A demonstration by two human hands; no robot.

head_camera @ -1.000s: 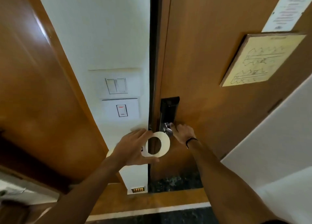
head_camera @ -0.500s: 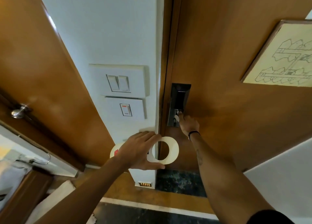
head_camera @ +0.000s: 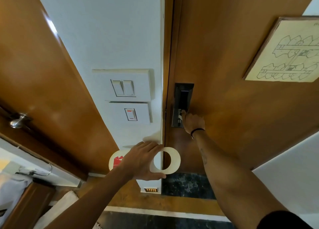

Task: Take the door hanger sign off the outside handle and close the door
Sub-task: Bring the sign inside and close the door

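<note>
The wooden door [head_camera: 233, 108] on the right sits flush in its frame, with no gap showing. My right hand [head_camera: 192, 120] reaches up to the dark lock plate [head_camera: 183, 97], fingertips on the small silver latch knob at its lower part. My left hand [head_camera: 143, 161] holds the white door hanger sign [head_camera: 174, 159] in front of the door's lower edge. The sign's round hole sticks out to the right of my fingers; its other end, with a red mark, shows to the left behind my hand.
White light switches [head_camera: 123, 88] and a single switch [head_camera: 130, 114] sit on the wall strip left of the door. A second wooden door with a silver knob [head_camera: 18, 121] stands at the left. A framed floor plan [head_camera: 286, 51] hangs on the door.
The dark gap along the door's edge has closed. My right hand moved from the handle up to the latch on the lock plate. My left hand kept hold of the sign.
</note>
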